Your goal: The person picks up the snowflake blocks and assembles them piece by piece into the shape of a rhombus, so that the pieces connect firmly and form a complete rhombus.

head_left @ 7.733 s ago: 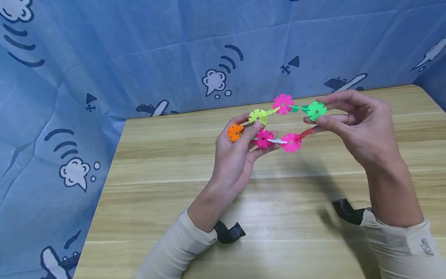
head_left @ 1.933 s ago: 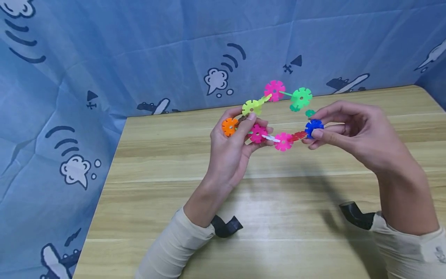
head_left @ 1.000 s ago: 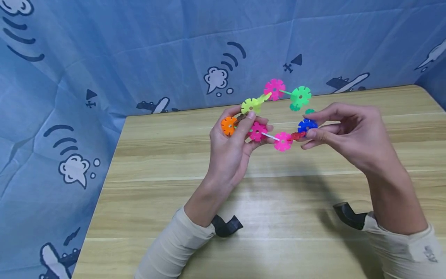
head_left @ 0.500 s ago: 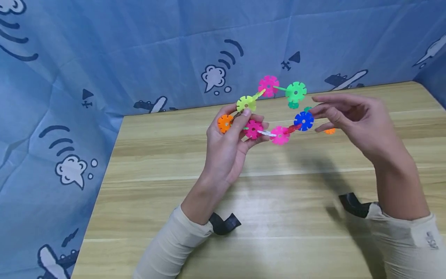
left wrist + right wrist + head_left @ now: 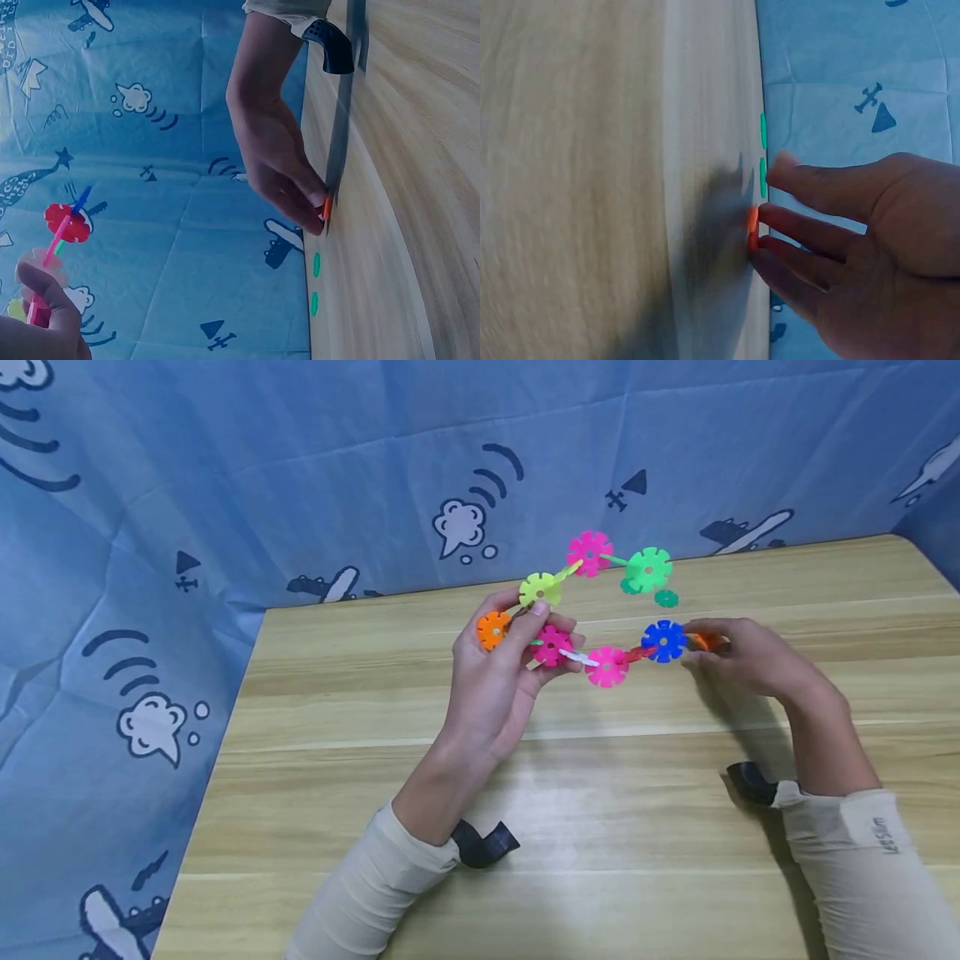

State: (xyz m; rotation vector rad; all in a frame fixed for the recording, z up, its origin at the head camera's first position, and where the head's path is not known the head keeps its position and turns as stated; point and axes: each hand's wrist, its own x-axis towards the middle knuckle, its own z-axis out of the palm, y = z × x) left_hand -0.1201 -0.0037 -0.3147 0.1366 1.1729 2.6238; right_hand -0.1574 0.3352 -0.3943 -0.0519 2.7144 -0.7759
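My left hand point(image 5: 483, 697) holds a chain of toothed plastic discs above the table, thumb pressing near the yellow disc point(image 5: 540, 590). One branch runs through a pink disc point(image 5: 589, 554) to a light green disc point(image 5: 648, 569). The other passes pink, white and red discs and ends in a blue disc point(image 5: 663, 642). Past that end, my right hand point(image 5: 761, 664) is down at the tabletop, fingertips touching an orange disc point(image 5: 705, 642). In the right wrist view its thumb stands apart from the orange disc point(image 5: 753, 219), beside which something red shows.
Two darker green discs lie on the wooden table point(image 5: 360, 693) behind the chain; one green disc point(image 5: 666, 598) shows whole, the other is partly covered. A blue patterned cloth point(image 5: 337, 468) hangs along the back and left edges.
Earlier my right hand worked at the chain's end, where a blue disc now sits joined to the red one. It has since let go and dropped to the orange disc on the table.
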